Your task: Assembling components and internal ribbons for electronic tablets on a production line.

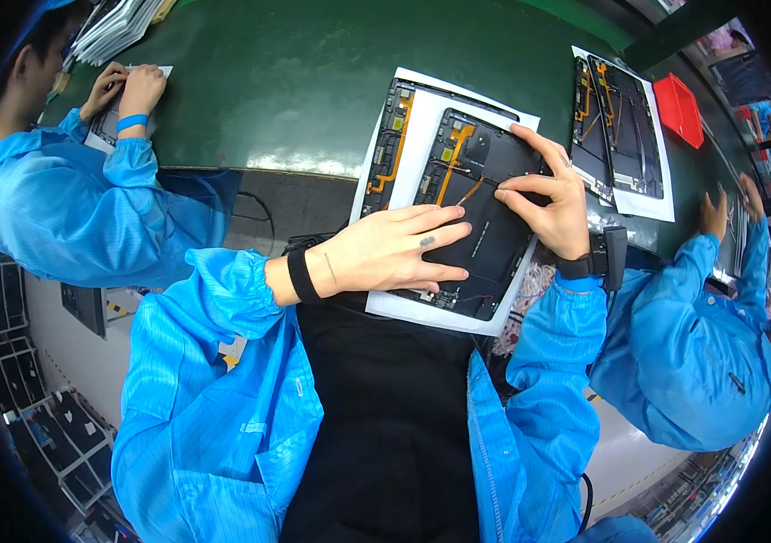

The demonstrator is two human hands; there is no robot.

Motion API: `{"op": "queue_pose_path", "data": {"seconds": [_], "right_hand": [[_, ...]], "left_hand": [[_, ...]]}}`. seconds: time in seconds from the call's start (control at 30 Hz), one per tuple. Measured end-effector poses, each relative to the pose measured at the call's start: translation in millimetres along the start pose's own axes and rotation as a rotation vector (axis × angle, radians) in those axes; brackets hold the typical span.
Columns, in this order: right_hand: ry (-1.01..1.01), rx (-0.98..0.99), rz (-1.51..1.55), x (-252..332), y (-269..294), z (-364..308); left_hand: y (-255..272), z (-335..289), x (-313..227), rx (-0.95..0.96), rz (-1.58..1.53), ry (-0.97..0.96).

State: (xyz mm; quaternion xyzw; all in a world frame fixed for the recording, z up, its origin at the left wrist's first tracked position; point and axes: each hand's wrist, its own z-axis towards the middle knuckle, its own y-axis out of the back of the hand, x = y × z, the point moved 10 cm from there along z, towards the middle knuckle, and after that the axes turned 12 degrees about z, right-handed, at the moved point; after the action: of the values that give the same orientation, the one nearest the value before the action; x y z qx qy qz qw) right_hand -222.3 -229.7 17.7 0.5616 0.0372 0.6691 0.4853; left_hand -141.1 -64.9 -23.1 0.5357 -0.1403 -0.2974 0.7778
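Note:
A dark, open tablet housing (pixel 499 237) lies tilted on white sheets (pixel 435 316) at the near edge of the bench. An orange flex cable (pixel 448 175) runs along its left side. My left hand (pixel 390 249) rests flat over the housing's lower left part with its fingers spread. At the right edge, my right hand (pixel 550 206) pinches thumb and finger together over the panel. Another finger stretches toward the upper right corner. What the pinch holds is too small to tell. A second tablet housing (pixel 393 149) with an orange cable sits to the left, partly covered.
Two more housings (pixel 628 127) lie on white paper at the right of the green bench (pixel 286 81), beside a red tray (pixel 678 110). Co-workers in blue sit left (pixel 87 208) and right (pixel 684 353). White sheets (pixel 118 32) are stacked far left.

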Motion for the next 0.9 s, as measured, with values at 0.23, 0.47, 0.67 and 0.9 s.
{"op": "queue_pose_path", "data": {"seconds": [0.23,0.47,0.67,0.9], "right_hand": [[-0.022,0.006,0.036,-1.1,0.7,0.9],[-0.016,0.002,0.023,1.6,1.1,1.9],[-0.018,-0.006,0.024,1.9,1.3,1.6],[-0.028,-0.005,0.011,0.5,0.6,1.2]], "left_hand": [[5.5,0.5,-0.4,-0.027,-0.004,0.012],[5.8,2.7,-1.3,-0.060,0.033,0.018],[12.8,8.7,13.1,-0.073,0.124,0.159],[14.9,21.7,27.3,-0.052,0.143,0.212]]}}
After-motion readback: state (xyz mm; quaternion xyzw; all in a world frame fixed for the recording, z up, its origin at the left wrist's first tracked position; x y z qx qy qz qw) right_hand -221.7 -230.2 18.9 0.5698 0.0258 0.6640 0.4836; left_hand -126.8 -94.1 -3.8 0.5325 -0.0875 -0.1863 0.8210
